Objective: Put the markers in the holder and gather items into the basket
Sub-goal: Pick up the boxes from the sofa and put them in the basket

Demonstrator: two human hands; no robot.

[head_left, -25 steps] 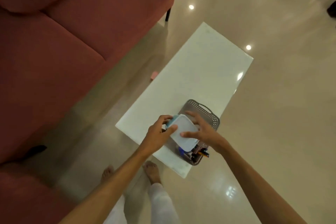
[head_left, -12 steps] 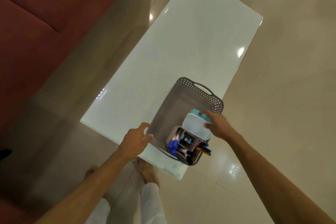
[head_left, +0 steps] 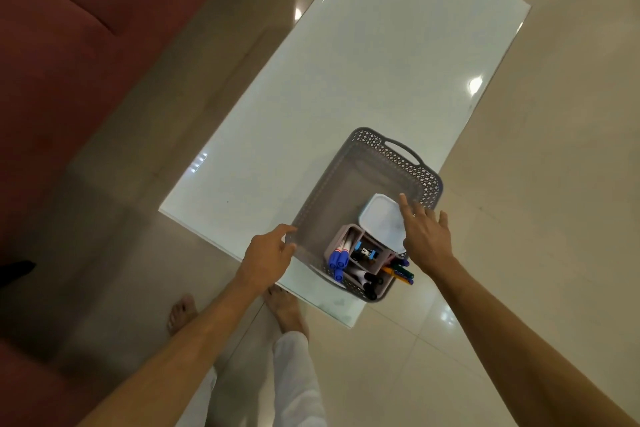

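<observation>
A grey perforated basket (head_left: 349, 184) sits on the near end of a white glass-topped table (head_left: 346, 80), close to the table's near right corner, with its handle (head_left: 403, 149) at the far end. Inside the basket, at the end nearest the person, stands a grey divided holder (head_left: 358, 258) filled with markers: blue-capped markers (head_left: 337, 260) in its left compartment, black-capped markers (head_left: 370, 282) along its near side, and a cluster of orange, green and purple pens (head_left: 401, 272) jutting out past its right side. Just beyond the holder, also inside the basket, lies a white box with a light-blue rim (head_left: 382, 220), touching the holder's far edge. The right hand (head_left: 424, 236) is over the right side of this box with its fingers (head_left: 405, 206) straight and spread; the index fingertip lies at the box's far right edge, and the hand grips nothing. The left hand (head_left: 266, 255) is at the basket's left wall, its fingers loosely curled with the thumb and index finger at the rim; whether they actually pinch the rim is unclear. The far half of the basket floor is bare. A red sofa (head_left: 69, 45) stands to the left, and the person's bare feet (head_left: 287, 308) rest on the glossy tiled floor (head_left: 554, 218) below the table edge.
</observation>
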